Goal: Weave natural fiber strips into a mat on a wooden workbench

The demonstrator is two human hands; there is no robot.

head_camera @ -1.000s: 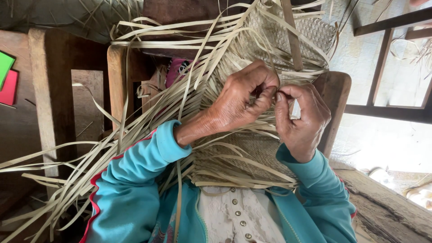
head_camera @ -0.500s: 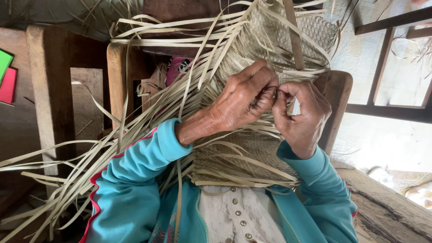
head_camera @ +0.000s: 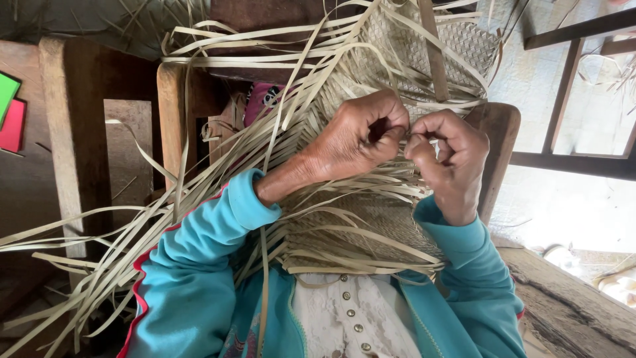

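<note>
Both hands pinch strips at the edge of a woven mat point(head_camera: 371, 219).

The mat lies across the lap, loose strips point(head_camera: 132, 232) fanning left. Left hand point(head_camera: 361, 136) curled tight, gripping strips; right hand point(head_camera: 447, 156) clenched on a strip, knuckles almost touching. Wooden chair point(head_camera: 173, 119) stands behind.

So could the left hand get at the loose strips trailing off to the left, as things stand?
Probably yes. The left hand is curled on the woven mat by the right hand; the loose strips lie uncovered beside its sleeve.
</note>
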